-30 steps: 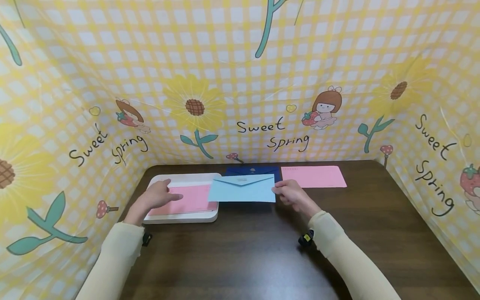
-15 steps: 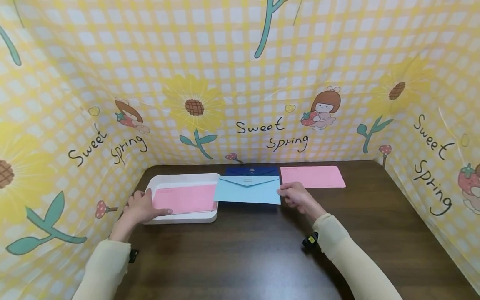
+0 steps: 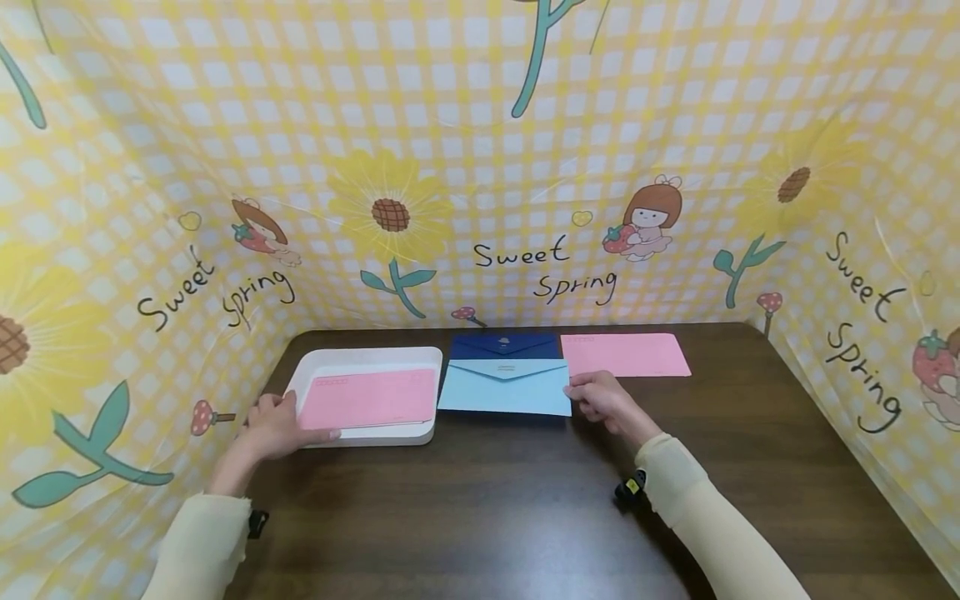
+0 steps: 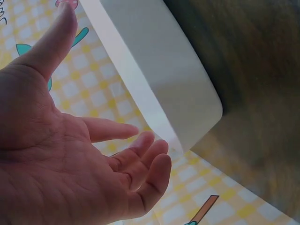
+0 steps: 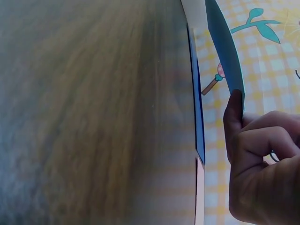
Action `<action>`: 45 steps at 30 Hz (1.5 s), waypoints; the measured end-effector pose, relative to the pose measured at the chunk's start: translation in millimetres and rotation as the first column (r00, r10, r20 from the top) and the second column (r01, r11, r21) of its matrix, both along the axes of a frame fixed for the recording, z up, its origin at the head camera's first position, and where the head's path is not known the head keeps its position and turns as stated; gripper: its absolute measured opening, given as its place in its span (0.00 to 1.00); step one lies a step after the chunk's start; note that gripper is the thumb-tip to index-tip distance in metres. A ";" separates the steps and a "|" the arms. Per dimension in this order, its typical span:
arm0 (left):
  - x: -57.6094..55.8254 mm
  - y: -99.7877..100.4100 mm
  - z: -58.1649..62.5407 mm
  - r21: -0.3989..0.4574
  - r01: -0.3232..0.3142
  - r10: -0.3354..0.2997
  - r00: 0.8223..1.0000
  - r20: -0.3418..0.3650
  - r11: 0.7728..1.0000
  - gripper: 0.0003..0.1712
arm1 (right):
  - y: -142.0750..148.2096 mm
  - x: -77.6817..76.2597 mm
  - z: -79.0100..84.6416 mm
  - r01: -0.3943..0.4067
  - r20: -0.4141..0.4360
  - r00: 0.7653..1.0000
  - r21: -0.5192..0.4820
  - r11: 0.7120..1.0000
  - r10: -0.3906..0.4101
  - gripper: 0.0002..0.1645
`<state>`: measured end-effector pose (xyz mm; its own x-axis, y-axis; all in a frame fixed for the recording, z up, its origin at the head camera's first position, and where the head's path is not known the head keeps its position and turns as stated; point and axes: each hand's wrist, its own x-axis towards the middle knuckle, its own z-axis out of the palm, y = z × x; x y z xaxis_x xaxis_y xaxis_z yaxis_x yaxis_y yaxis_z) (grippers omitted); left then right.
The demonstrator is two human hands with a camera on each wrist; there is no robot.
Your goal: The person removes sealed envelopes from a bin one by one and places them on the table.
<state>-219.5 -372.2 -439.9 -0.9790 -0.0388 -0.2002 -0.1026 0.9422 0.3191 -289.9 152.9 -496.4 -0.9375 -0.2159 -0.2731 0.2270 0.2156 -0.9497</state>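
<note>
Light blue envelope (image 3: pixel 504 396): one, flap side up, held above the surface (image 3: pixel 480 500) near the tray's (image 3: pixel 363 358) right end; in the head view it hides part of the dark blue envelope (image 3: pixel 480 346).
Right hand (image 3: pixel 606 402): one of two; its fingers (image 5: pixel 236 110) pinch the light blue envelope at its right edge.
Left hand (image 3: pixel 270 427): second of two, at the tray's left end; fingers spread, loosely bent, holding nothing; contact with the tray cannot be told.
Tray: one, white, shallow, round-cornered, on the surface's left part.
Pink envelopes: two; the tray envelope (image 3: pixel 367 400) lies inside, a pale edge beneath it; the far envelope (image 3: pixel 630 354) lies flat on the surface, just right of the dark blue one.
Envelopes in all: four plainly visible; any layers under the pink one cannot be counted.
Backdrop: yellow-checked cloth (image 3: pixel 517 167) bearing three "Sweet Spring" legends.
</note>
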 end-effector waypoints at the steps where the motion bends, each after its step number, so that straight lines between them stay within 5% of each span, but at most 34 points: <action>1: 1.0 0.7 1.2 -0.005 -0.002 0.002 1.000 0.003 1.000 0.75 | 0.4 0.6 -0.6 0.002 0.001 1.000 0.000 1.000 -0.002 0.09; 23: 13.2 -6.4 1.5 0.050 -0.001 0.003 0.999 -0.035 0.999 0.70 | 0.7 4.5 -11.9 -0.033 0.012 0.999 0.018 0.999 0.033 0.09; 30: 12.0 -16.3 -10.9 0.051 0.011 -0.007 0.997 -0.076 0.999 0.69 | -0.3 4.6 -13.6 -0.033 0.022 0.999 0.039 0.999 0.033 0.10; 39: 14.0 -16.0 -6.7 0.056 -0.030 0.031 0.999 -0.024 0.998 0.69 | 1.4 3.2 -12.0 -0.049 0.036 0.998 0.090 0.995 0.046 0.10; 45: 9.1 -27.2 -19.5 0.031 -0.040 0.040 0.999 -0.030 0.999 0.75 | 0.8 2.4 -12.1 -0.056 0.029 0.998 0.140 0.989 0.053 0.10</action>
